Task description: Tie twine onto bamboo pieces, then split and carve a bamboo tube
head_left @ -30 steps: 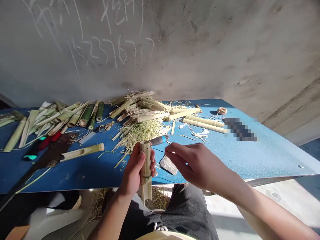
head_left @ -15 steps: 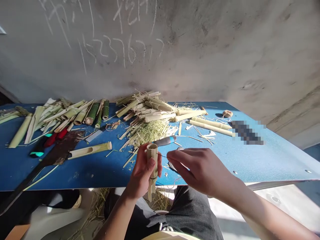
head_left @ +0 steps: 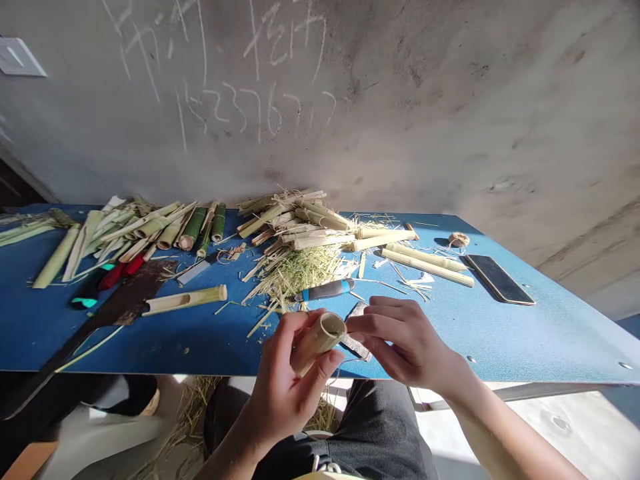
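My left hand grips a short pale bamboo tube, tilted with its open end towards my right hand. The fingers of my right hand are bunched beside that open end, and a thin dark thread seems to lead from them. Just below those fingers, a grey abrasive stone lies partly hidden on the blue table. A knife with a blue and black handle lies just beyond my hands.
Bamboo shavings and cut bamboo pieces are heaped on the table. A dark saw blade, a notched bamboo tube, a phone and a twine ball lie around them. A concrete wall rises behind.
The bamboo tube has swung from upright to nearly lying over, its open end now towards my right hand. My right hand has moved closer to it, and the view has shifted.
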`<state>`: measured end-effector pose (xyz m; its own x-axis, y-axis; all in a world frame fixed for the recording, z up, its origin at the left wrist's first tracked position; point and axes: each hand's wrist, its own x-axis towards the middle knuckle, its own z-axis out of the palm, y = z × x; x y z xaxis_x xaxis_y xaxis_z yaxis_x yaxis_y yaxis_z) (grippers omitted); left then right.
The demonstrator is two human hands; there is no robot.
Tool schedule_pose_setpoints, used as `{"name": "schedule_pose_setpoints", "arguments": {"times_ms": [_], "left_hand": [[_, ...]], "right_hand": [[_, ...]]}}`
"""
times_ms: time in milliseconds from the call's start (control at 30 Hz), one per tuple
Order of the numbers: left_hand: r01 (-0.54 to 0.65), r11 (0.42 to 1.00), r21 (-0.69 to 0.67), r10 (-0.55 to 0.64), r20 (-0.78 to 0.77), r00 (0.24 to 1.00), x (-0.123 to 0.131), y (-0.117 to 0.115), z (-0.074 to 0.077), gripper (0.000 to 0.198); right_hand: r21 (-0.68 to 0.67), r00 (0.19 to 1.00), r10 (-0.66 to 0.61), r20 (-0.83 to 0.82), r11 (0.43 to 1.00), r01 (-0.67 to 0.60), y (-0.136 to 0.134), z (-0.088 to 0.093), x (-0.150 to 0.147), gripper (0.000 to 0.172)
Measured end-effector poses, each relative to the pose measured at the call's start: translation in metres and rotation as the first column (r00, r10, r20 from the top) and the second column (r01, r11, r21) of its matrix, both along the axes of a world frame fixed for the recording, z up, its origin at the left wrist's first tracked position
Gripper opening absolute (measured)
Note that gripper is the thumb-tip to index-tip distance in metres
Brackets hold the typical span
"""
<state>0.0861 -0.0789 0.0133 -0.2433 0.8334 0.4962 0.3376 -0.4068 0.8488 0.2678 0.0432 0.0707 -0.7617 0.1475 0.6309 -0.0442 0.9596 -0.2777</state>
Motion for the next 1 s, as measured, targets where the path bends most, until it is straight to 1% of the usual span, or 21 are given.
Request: {"name": "schedule_pose_setpoints", "arguments": {"times_ms": [67,167,267,367,433,500,567,667,767,867,933,1000], "left_hand": [[0.026,1.000,0.004,-0.026,-0.040,0.999,-0.002,-0.002,0.002,0.037],[0.032,0.999,0.034,-0.031,-0.047,0.998,-0.002,-0.001,0.006,0.035],[0.049,0.998,0.049,-0.046,-0.049,0.998,-0.001,0.000,0.012,0.034],[0.072,0.997,0.042,-0.068,-0.099,0.993,0.000,-0.001,0.019,0.033],[0.049,0.998,0.031,-0.044,-0.129,0.991,0.001,-0.002,0.022,0.031],[-0.006,0.999,0.040,0.012,-0.137,0.990,0.002,-0.003,0.023,0.030],[-0.042,0.997,0.062,0.050,-0.133,0.990,0.004,-0.004,0.022,0.031],[-0.030,0.996,0.083,0.040,-0.119,0.992,0.004,-0.004,0.021,0.033],[-0.010,0.997,0.083,0.018,-0.094,0.995,0.002,-0.003,0.020,0.034],[-0.003,0.997,0.076,0.007,-0.049,0.999,0.002,-0.005,0.016,0.035],[-0.003,0.996,0.086,0.002,0.004,1.000,0.001,-0.006,0.010,0.036],[0.007,0.994,0.111,-0.015,0.066,0.998,0.000,-0.007,0.001,0.039]], "right_hand": [[-0.027,0.999,0.040,-0.023,0.999,-0.041,0.001,0.001,0.001,0.014],[-0.048,0.999,0.034,-0.018,0.998,-0.035,0.002,0.004,0.002,0.013],[-0.001,0.999,0.051,0.015,0.999,-0.051,0.003,0.009,0.004,0.014],[0.063,0.998,0.038,0.046,0.997,-0.041,0.004,0.015,0.009,0.015],[0.092,0.998,0.007,0.057,0.996,-0.012,0.004,0.017,0.012,0.014],[0.094,0.999,-0.007,0.048,0.996,0.002,0.004,0.017,0.013,0.015],[0.066,1.000,0.012,0.020,0.998,-0.013,0.004,0.014,0.011,0.015],[-0.015,0.998,0.053,-0.028,0.998,-0.053,0.004,0.006,0.005,0.017],[-0.141,0.996,0.056,-0.071,0.988,-0.066,0.003,-0.002,-0.003,0.018],[-0.270,0.992,0.055,-0.114,0.959,-0.084,0.000,-0.011,-0.010,0.022],[-0.299,0.989,0.059,-0.136,0.949,-0.098,-0.002,-0.013,-0.013,0.025],[-0.270,0.988,0.065,-0.140,0.957,-0.101,-0.006,-0.009,-0.015,0.024]]}}
